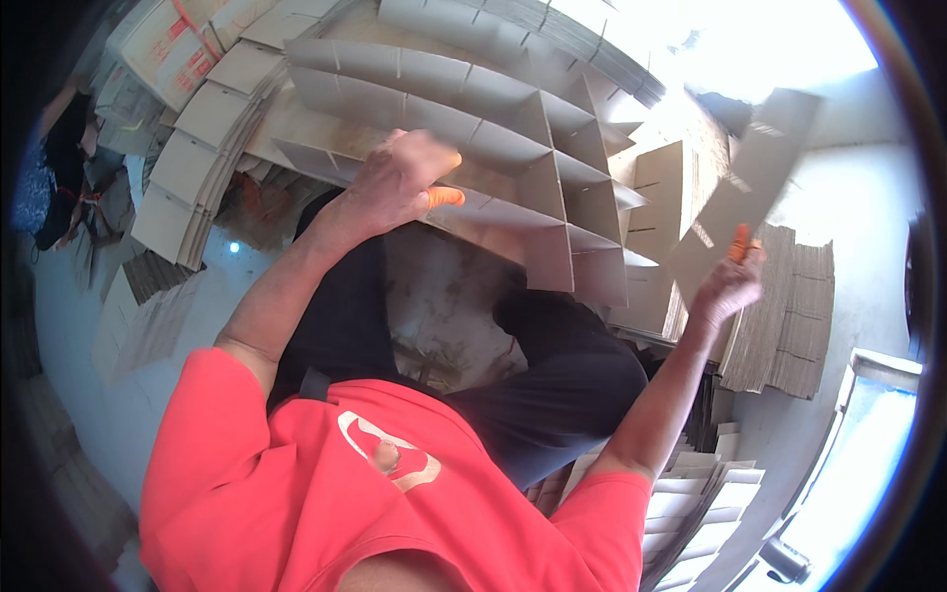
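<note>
In my right hand [732, 284], a flat slotted cardboard strip [755, 178] stands tilted up to the right, pinched near its lower part; orange finger covers show on the fingertips. My left hand [400, 178] is over the near side of a partly assembled cardboard divider grid [498, 150]. Its thumb and a finger, also capped in orange, point right with a gap between them. The other fingers are curled and smeared by motion, so its grip is unclear. Long strips run across the grid, and short cross strips stand in slots at its right end.
Stacks of slotted cardboard strips lie at the left [187, 163], at the far edge [562, 44] and beside the grid at the right [656, 232]. Another strip pile [789, 306] stands farther right. More cardboard pieces [700, 503] lie by my right elbow. My legs straddle the floor below the grid.
</note>
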Available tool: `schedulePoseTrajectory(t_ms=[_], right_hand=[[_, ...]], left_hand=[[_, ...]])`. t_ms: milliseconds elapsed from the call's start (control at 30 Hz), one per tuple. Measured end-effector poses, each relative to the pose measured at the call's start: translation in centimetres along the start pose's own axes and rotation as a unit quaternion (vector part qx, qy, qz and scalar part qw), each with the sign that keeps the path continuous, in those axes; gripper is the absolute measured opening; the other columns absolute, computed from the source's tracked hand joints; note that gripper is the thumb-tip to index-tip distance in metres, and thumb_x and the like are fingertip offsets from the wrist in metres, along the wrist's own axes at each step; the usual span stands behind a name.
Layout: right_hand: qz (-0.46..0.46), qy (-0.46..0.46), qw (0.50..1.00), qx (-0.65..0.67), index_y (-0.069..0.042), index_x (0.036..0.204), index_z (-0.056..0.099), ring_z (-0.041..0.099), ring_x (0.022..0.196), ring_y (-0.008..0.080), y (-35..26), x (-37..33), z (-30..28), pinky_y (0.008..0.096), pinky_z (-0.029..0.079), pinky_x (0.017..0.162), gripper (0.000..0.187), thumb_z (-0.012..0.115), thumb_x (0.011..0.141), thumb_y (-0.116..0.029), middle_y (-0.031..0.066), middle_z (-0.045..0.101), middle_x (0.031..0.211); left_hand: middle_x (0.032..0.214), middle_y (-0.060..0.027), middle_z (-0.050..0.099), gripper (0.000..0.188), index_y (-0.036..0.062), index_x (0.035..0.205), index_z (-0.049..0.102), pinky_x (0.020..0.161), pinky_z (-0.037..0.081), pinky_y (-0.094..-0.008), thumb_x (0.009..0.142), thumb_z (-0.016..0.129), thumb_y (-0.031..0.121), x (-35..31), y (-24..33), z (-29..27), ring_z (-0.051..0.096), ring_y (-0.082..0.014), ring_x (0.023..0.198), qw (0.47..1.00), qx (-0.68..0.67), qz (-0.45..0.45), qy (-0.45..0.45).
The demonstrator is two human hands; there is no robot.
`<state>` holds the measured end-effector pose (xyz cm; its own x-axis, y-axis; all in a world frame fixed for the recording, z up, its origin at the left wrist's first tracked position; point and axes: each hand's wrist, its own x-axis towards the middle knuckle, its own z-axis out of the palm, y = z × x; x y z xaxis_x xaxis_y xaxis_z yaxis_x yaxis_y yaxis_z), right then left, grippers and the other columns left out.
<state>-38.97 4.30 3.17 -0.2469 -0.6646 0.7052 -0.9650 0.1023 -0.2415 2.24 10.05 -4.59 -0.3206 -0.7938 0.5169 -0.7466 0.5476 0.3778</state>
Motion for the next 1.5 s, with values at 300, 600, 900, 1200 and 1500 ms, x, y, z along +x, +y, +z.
schedulePoseTrajectory(t_ms=[300, 600, 900, 1200, 1500], right_hand=[[-0.071, -0.220, 0.934, 0.273, 0.002, 0.120, 0.060, 0.034, 0.058, 0.0022, -15.9, -1.9, -3.3, 0.0169, 0.034, 0.052, 0.039, 0.070, 0.083, -0.006, -0.0035, 0.050, 0.061], [-0.175, -0.265, 0.905, 0.283, 0.004, 0.120, 0.059, 0.047, 0.055, 0.0125, -19.7, -4.4, 0.1, 0.0275, 0.045, 0.058, 0.039, 0.065, 0.081, 0.006, 0.0121, 0.056, 0.066], [-0.001, -0.395, 0.804, 0.445, 0.006, 0.119, 0.058, 0.060, 0.073, 0.0131, -20.4, -4.7, 2.4, 0.0278, 0.049, 0.069, 0.037, 0.059, 0.083, 0.008, 0.0198, 0.067, 0.096], [0.106, -0.532, 0.698, 0.467, 0.004, 0.133, 0.046, 0.052, 0.109, 0.0221, -22.7, -3.8, 3.4, 0.0310, 0.043, 0.092, 0.049, 0.054, 0.089, -0.015, 0.0166, 0.051, 0.126], [-0.219, -0.415, 0.858, 0.208, 0.004, 0.113, 0.060, 0.063, 0.079, 0.0399, -23.1, -5.6, 5.8, 0.0445, 0.049, 0.070, 0.029, 0.060, 0.085, -0.006, 0.0262, 0.062, 0.081]], left_hand=[[0.072, -0.0045, 0.061, 0.014, 0.0054, 0.085, 0.064, 0.069, 0.045, -0.0360, 0.073, 0.069, 0.011, -1.4, -1.6, 2.4, 0.056, -0.0229, 0.071, 0.998, 0.004, -0.010, -0.066], [0.063, -0.0092, 0.055, 0.008, 0.0028, 0.069, 0.057, 0.065, 0.045, -0.0390, 0.071, 0.065, 0.004, -1.0, -1.7, 2.7, 0.057, -0.0263, 0.069, 1.000, -0.028, 0.013, -0.008], [0.062, -0.0109, 0.052, 0.008, 0.0028, 0.066, 0.054, 0.064, 0.046, -0.0408, 0.069, 0.061, 0.003, -0.8, -1.7, 2.3, 0.056, -0.0286, 0.069, 1.000, -0.022, 0.003, -0.018], [0.065, -0.0081, 0.057, 0.003, 0.0059, 0.068, 0.059, 0.068, 0.046, -0.0384, 0.069, 0.060, 0.004, -0.3, -2.1, 2.6, 0.058, -0.0256, 0.071, 0.999, -0.011, -0.024, -0.048], [0.066, -0.0055, 0.059, 0.005, 0.0075, 0.072, 0.060, 0.069, 0.047, -0.0375, 0.070, 0.060, 0.003, 0.1, -2.3, 3.3, 0.059, -0.0240, 0.072, 0.999, 0.003, -0.023, -0.045]])
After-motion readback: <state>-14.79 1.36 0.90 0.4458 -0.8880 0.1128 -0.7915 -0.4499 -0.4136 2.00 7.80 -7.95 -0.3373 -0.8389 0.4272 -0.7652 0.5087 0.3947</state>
